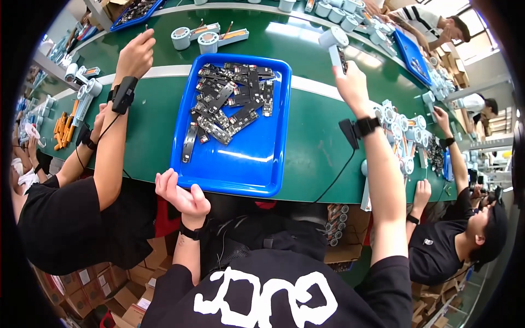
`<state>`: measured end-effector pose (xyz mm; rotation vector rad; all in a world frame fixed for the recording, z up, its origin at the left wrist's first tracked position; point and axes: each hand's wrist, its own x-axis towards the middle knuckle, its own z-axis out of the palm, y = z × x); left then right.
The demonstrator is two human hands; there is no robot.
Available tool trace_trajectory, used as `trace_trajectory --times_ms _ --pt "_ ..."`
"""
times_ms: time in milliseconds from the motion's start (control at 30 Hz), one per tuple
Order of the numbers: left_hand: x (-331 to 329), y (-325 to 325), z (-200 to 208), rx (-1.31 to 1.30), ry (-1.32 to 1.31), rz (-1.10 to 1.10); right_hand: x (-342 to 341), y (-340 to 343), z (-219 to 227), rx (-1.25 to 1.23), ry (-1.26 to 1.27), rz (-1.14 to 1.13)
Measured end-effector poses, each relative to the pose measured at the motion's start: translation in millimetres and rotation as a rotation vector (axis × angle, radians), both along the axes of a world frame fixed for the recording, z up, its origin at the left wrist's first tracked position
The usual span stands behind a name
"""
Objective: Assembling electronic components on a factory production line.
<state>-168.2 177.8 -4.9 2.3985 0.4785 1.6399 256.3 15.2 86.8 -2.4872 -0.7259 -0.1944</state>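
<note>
In my right hand (353, 87), raised over the far right of the bench, is a light grey housing (333, 39) with a round head and a straight handle. A dark strip shows along its handle next to my fingers. My left hand (183, 194) is at the near left corner of a blue tray (240, 167), palm turned up and fingers loosely bent, thumb apart. Nothing shows in it; whether it touches the rim I cannot tell. Several narrow dark circuit boards (224, 101) lie jumbled in the tray, mostly in its far half.
Two grey housings (209, 42) lie beyond the tray on the green bench (317, 136). More housings (402, 128) crowd the right side. A co-worker's hand (136, 52) reaches in at left, near orange cylinders (65, 128). Another co-worker (454, 235) sits at right.
</note>
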Motion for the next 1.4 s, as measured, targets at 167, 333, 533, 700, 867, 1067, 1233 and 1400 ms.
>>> trace_trajectory --times_ms 167,333,533,700,867,1067,1233,1400 --pt "3 9 -31 -0.363 -0.132 0.002 97 37 -35 -0.152 -0.011 -0.113" --pt "6 11 -35 -0.521 -0.118 0.006 129 27 -58 -0.242 0.078 -0.201" --pt "6 13 -41 -0.595 -0.197 0.047 30 25 -38 0.026 -0.016 -0.259" --pt "11 18 -36 -0.567 -0.217 0.035 -189 -84 -6 0.166 -0.023 -0.012" --pt "12 17 -19 -0.612 -0.169 0.136 -192 -199 -22 -0.21 -0.253 -0.499" --pt "-14 30 -2 -0.564 -0.475 -0.4 -193 -213 -14 -0.022 0.086 -0.375" --pt "14 -15 47 -0.538 -0.084 -0.399 -192 -151 -10 0.039 0.021 -0.171" --pt "74 1 72 -0.542 0.406 -0.353 -187 -81 -9 0.061 0.083 -0.053"
